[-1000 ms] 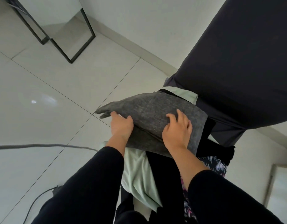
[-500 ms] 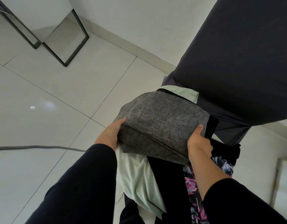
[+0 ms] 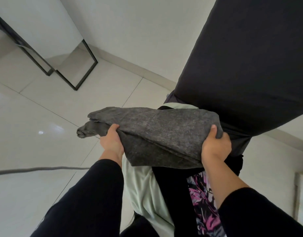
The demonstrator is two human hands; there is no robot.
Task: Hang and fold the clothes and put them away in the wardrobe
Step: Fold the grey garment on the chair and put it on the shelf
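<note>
A folded grey garment [image 3: 157, 132] is held up in the middle of the view. My left hand [image 3: 111, 141] grips its left end, where a loose corner hangs out. My right hand [image 3: 215, 144] grips its right end, thumb on top. Under it lies a pile of clothes: a pale green garment [image 3: 144, 190], a black one [image 3: 173, 194] and a black one with pink flowers [image 3: 203, 202]. What the pile rests on is hidden.
A large dark cloth [image 3: 241, 62] hangs at the upper right, reaching down behind the grey garment. A black-framed mirror [image 3: 68, 62] leans on the white wall at the upper left. A grey cable [image 3: 36, 169] runs across the white tiled floor at left.
Both hands went from pressing flat on top of the grey garment to gripping its two ends. The garment has been folded narrower and lifted off the pile.
</note>
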